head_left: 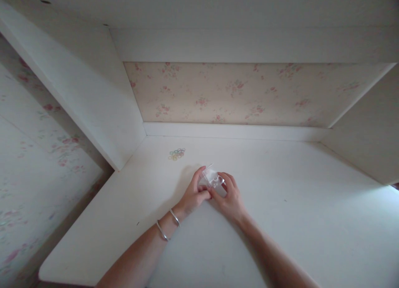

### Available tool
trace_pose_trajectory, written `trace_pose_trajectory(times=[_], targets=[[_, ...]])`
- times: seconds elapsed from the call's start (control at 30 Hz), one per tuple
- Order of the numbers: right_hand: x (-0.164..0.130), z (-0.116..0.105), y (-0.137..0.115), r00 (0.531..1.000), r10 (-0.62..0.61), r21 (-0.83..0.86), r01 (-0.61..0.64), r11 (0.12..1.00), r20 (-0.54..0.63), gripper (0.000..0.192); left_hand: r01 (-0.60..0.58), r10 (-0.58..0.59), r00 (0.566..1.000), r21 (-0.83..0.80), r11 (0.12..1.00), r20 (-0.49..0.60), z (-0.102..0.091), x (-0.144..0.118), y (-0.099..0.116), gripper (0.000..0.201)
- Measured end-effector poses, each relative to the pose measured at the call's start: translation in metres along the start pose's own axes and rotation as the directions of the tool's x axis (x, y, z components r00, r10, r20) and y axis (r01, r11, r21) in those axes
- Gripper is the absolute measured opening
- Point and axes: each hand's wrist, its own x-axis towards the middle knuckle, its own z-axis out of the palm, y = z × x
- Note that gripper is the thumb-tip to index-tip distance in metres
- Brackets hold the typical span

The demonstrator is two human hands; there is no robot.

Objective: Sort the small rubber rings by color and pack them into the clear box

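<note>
A small clear plastic box [211, 176] is between my two hands, just above the white desktop. My left hand [197, 191] grips its left side, with the thumb low and the fingers round the edge. My right hand [230, 195] closes on the box from the right, its thumb near the left thumb. Something small and clear shows by the right fingers, too blurred to name. Beyond my left hand lies a small cluster of thin coloured rings [177, 154], yellow, green and purple. Two silver bangles [162, 230] sit on my left wrist.
The white desk [296, 221] spreads around both arms. White side panels [93, 92] stand left and right, with a shelf [237, 13] overhead. Flowered wallpaper [230, 92] covers the back. A small dark mark [137, 223] shows left of my left forearm.
</note>
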Motion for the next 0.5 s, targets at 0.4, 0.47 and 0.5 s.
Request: trace_pose_trajectory(times=[0.4, 0.47, 0.5], targets=[[-0.0009, -0.0047, -0.0054, 0.997, -0.030, 0.113, 0.021, 0.993, 0.071, 0.042, 0.052, -0.030, 0.971, 0.085, 0.995, -0.236, -0.0038, 0.0081, -0.0054, 0.047], [-0.0002, -0.0049, -0.0043, 0.992, 0.090, 0.214, -0.108, 0.971, 0.092, 0.039, 0.075, -0.063, 0.977, 0.051, 0.996, -0.205, -0.0032, 0.0071, -0.0039, 0.044], [0.0005, -0.0044, -0.0030, 0.983, 0.157, 0.263, -0.178, 0.948, 0.097, 0.040, 0.084, -0.075, 0.980, 0.043, 0.996, -0.185, -0.0027, 0.0065, -0.0030, 0.043]])
